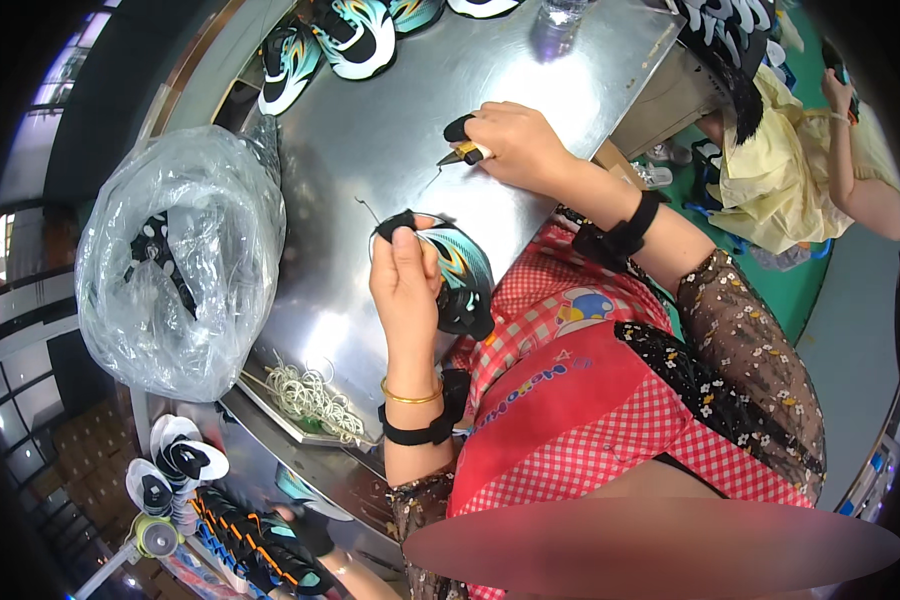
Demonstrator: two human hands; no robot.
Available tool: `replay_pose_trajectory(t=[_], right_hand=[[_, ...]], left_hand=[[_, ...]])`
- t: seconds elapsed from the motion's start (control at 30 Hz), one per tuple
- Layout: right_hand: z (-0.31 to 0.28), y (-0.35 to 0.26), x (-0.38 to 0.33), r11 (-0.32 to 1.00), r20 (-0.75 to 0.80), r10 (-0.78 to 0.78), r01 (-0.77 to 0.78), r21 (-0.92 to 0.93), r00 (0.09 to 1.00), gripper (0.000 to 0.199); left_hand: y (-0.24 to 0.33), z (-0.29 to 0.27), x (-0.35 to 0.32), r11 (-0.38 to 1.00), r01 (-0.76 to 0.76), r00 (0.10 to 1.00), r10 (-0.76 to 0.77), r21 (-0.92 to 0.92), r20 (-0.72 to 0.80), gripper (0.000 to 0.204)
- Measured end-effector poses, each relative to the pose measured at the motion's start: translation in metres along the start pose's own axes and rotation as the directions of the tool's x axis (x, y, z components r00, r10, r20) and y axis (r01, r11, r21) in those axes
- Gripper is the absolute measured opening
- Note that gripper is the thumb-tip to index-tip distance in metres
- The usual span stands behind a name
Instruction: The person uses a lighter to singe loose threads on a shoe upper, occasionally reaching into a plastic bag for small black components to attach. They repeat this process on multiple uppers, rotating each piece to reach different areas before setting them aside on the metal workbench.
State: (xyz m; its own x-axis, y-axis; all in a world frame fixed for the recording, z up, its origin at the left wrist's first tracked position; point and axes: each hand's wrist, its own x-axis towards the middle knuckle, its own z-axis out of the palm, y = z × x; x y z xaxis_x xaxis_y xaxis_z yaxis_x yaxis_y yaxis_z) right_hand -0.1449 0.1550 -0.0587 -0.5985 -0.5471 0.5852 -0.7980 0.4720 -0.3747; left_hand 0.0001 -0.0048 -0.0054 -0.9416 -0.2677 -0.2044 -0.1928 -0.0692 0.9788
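My left hand (pixel 407 275) is closed on a teal, white and black sneaker (pixel 460 262), held over the metal table near the apron. A thin hooked wire (pixel 367 208) sticks out beside its fingertips; whether the hand grips it too is unclear. My right hand (pixel 518 145), with a black fingertip cover, is closed around a small yellow-and-black pointed tool (pixel 463 154), perhaps snips. Its dark tip points left, above and to the right of the sneaker. A short dark strand hangs near that tip.
A clear plastic bag (pixel 185 350) with dark pieces stands at the left edge of the metal table (pixel 340 160). Teal sneakers (pixel 355 35) and a bottle (pixel 558 25) line the far side. Pale cords (pixel 315 400) lie in a tray. Other people's hands work at lower left and far right.
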Motion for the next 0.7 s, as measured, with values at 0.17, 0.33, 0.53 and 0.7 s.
replay_pose_trajectory(t=[0.17, 0.33, 0.53, 0.7], right_hand=[[-0.024, -0.035, 0.026, 0.999, -0.099, 0.016, -0.012, 0.044, 0.995, 0.017], [-0.033, -0.059, 0.049, 0.978, -0.155, -0.106, 0.131, 0.161, 0.982, 0.021], [-0.040, -0.067, 0.057, 0.972, -0.132, -0.147, 0.167, 0.162, 0.980, 0.022], [-0.033, -0.069, 0.051, 0.972, -0.104, -0.123, 0.141, 0.190, 0.987, 0.015]], left_hand=[[0.015, 0.000, 0.004, 0.973, -0.229, 0.973, 0.228, 0.045, 0.018, 0.030], [0.047, 0.004, -0.004, 0.958, -0.267, 0.963, 0.261, 0.102, 0.074, 0.033], [0.051, 0.002, -0.001, 0.948, -0.316, 0.947, 0.314, 0.031, 0.067, 0.037], [0.055, -0.008, -0.001, 0.992, -0.127, 0.963, 0.129, -0.024, 0.236, 0.044]])
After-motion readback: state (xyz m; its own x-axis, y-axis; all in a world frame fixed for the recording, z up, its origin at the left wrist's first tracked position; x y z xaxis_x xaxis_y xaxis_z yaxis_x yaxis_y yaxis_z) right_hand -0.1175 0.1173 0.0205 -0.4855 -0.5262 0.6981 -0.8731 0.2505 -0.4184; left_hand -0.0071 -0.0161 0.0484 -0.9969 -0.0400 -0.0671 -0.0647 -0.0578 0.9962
